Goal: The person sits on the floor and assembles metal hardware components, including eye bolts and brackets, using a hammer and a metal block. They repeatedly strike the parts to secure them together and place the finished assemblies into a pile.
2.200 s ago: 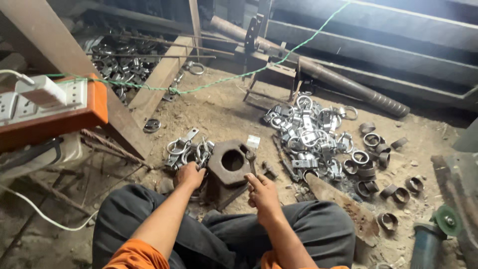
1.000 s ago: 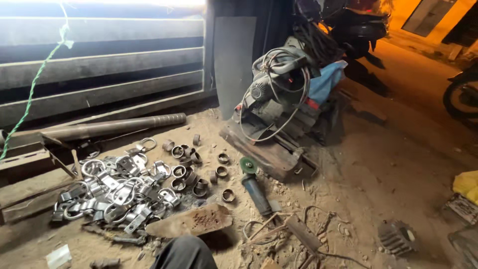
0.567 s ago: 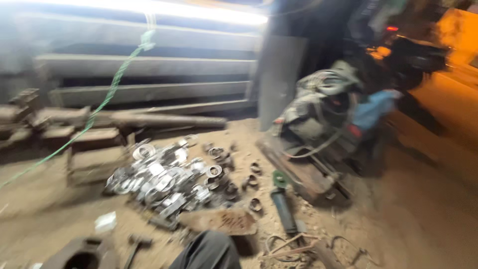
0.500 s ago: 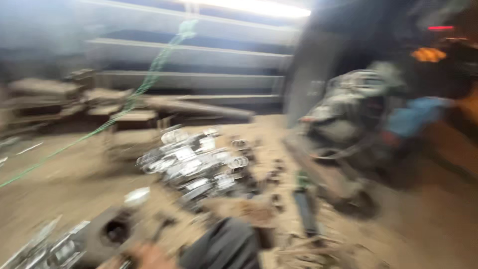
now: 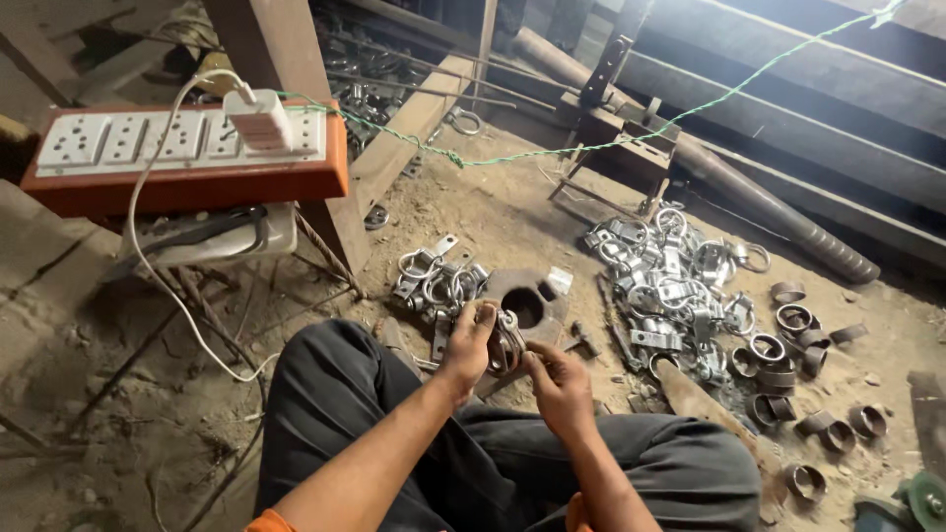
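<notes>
Left hand (image 5: 471, 340) and right hand (image 5: 558, 379) both grasp 1 metal clamp (image 5: 507, 340), held above holed steel block (image 5: 527, 300). Clamp pile (image 5: 670, 286) right; smaller clamp heap (image 5: 434, 281) left; socket board (image 5: 187, 153) upper left.

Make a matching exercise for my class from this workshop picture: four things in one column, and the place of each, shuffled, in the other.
Things:
1. metal clamp
2. white plug
3. heavy block with a hole
4. big heap of clamps

Places:
A. in the socket board on the orange-edged box
B. on the ground to the person's right
C. between the left hand and the right hand
D. on the ground just beyond the hands

Pairs: 1-C, 2-A, 3-D, 4-B
</notes>
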